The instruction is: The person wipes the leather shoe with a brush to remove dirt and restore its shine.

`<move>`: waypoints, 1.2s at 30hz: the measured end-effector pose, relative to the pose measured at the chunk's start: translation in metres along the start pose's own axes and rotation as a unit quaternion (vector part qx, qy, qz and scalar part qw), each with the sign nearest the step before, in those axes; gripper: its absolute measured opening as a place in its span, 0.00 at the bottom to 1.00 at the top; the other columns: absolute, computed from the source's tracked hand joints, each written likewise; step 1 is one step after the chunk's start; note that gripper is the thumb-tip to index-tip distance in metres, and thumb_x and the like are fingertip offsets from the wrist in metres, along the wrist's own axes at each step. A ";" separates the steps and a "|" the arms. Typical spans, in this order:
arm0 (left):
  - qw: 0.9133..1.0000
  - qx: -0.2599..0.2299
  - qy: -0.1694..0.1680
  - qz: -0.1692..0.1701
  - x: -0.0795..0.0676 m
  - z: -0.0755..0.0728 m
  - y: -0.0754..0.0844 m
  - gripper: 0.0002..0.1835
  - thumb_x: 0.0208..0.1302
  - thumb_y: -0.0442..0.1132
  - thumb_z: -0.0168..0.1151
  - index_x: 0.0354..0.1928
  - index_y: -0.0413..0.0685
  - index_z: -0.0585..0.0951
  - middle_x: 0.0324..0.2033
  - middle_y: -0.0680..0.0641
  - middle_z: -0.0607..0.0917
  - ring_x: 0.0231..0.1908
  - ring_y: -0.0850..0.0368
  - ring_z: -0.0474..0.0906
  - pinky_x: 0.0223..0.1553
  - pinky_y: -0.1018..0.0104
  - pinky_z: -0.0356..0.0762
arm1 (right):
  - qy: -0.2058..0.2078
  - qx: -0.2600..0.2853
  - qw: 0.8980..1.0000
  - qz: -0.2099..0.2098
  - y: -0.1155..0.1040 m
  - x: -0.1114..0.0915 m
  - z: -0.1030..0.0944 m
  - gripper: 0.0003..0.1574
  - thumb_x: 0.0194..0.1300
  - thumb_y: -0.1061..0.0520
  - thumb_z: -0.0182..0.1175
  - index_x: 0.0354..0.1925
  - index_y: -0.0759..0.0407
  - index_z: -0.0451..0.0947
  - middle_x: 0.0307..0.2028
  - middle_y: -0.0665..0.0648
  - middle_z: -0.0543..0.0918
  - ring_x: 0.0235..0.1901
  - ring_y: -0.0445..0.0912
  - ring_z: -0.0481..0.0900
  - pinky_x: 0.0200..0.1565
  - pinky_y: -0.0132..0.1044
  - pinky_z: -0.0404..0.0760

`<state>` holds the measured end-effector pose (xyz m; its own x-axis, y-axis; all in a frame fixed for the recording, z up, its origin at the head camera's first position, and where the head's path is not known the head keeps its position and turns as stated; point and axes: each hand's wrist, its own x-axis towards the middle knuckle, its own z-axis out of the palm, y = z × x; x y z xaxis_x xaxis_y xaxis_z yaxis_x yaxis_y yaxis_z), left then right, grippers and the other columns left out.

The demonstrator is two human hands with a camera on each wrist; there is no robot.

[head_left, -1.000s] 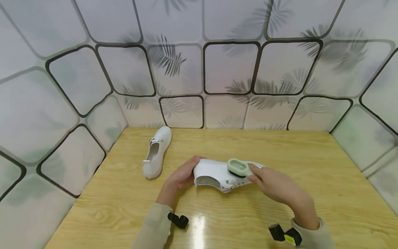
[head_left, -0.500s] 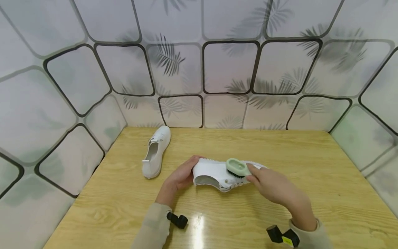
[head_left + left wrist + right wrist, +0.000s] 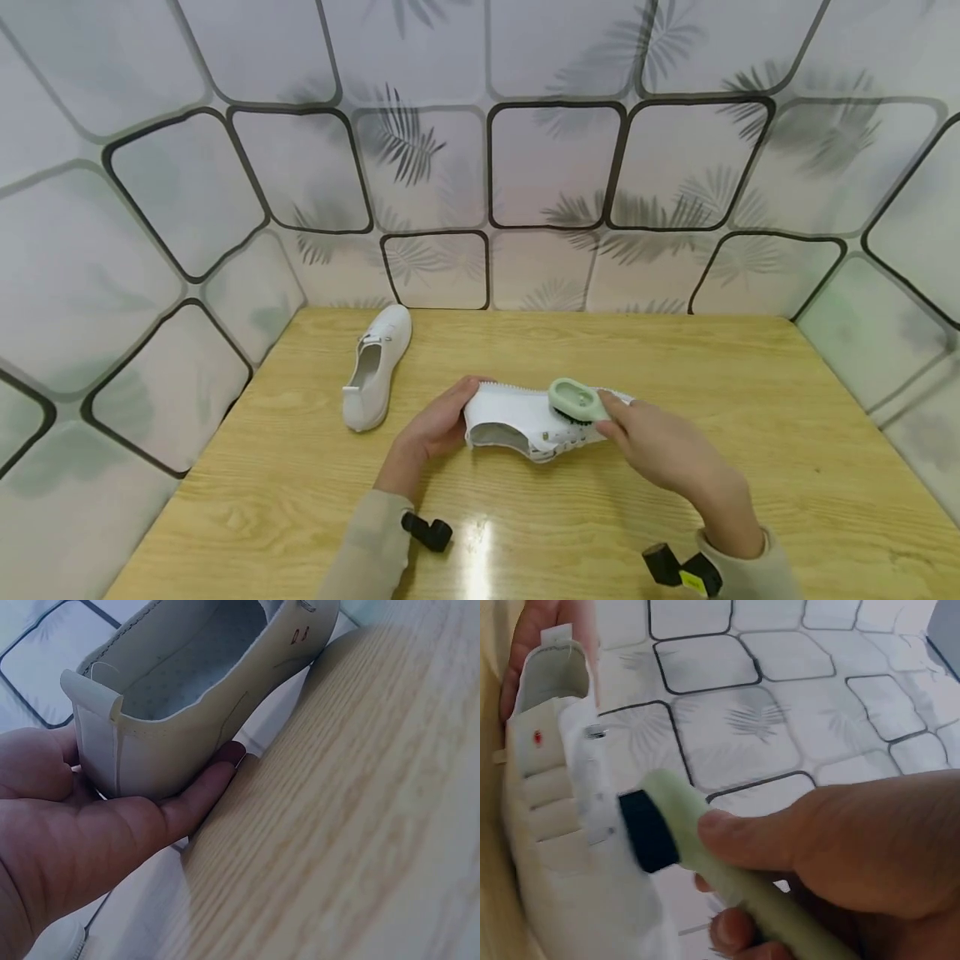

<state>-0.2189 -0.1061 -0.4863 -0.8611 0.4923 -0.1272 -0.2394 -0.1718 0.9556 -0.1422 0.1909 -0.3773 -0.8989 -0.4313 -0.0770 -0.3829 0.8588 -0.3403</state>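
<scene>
A white shoe [image 3: 504,408] lies on its side on the wooden table, its opening turned toward me and its toe pointing right. My left hand [image 3: 442,417] grips it at the heel, with thumb and fingers wrapped around the heel in the left wrist view. A pale green brush [image 3: 576,400] with dark bristles [image 3: 649,831] is held by its handle in my right hand [image 3: 667,446]. The bristles are at the shoe's side near the laces. My right hand partly covers the toe in the head view.
A second white shoe [image 3: 378,367] rests upright at the back left of the table [image 3: 247,500], toe pointing away. Patterned panels [image 3: 555,167] with leaf prints rise behind the table and along both sides.
The brush has shifted slightly left, then back right and a little away from me, along the shoe's side. My left hand and the shoe have stayed nearly still.
</scene>
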 end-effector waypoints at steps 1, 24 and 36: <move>1.000 0.003 0.001 0.002 0.000 0.000 0.000 0.24 0.82 0.52 0.33 0.66 0.44 0.63 0.53 0.50 0.74 0.50 0.59 0.74 0.51 0.65 0.74 | 0.005 -0.006 1.000 0.005 0.001 0.000 0.000 0.34 0.78 0.49 0.50 0.71 0.69 0.61 0.59 0.72 0.77 0.56 0.63 0.78 0.51 0.58 0.77; 1.000 -0.017 0.004 -0.008 -0.002 0.001 -0.002 0.21 0.82 0.51 0.33 0.64 0.48 0.65 0.52 0.50 0.74 0.49 0.59 0.75 0.49 0.65 0.75 | 0.012 0.023 0.999 -0.027 -0.004 0.013 0.015 0.34 0.79 0.50 0.47 0.71 0.71 0.60 0.57 0.71 0.78 0.55 0.60 0.79 0.54 0.55 0.77; 1.000 0.012 0.012 -0.004 0.001 0.002 0.000 0.25 0.82 0.53 0.33 0.67 0.43 0.62 0.53 0.50 0.74 0.51 0.58 0.73 0.51 0.65 0.74 | 0.021 0.016 1.000 0.008 0.000 0.007 0.005 0.34 0.79 0.51 0.47 0.71 0.72 0.59 0.60 0.73 0.75 0.57 0.63 0.77 0.51 0.54 0.78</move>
<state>-0.2191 -0.1032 -0.4858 -0.8698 0.4731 -0.1402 -0.2353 -0.1479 0.9606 -0.1473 0.1870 -0.3830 -0.9131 -0.4053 -0.0435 -0.3622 0.8556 -0.3698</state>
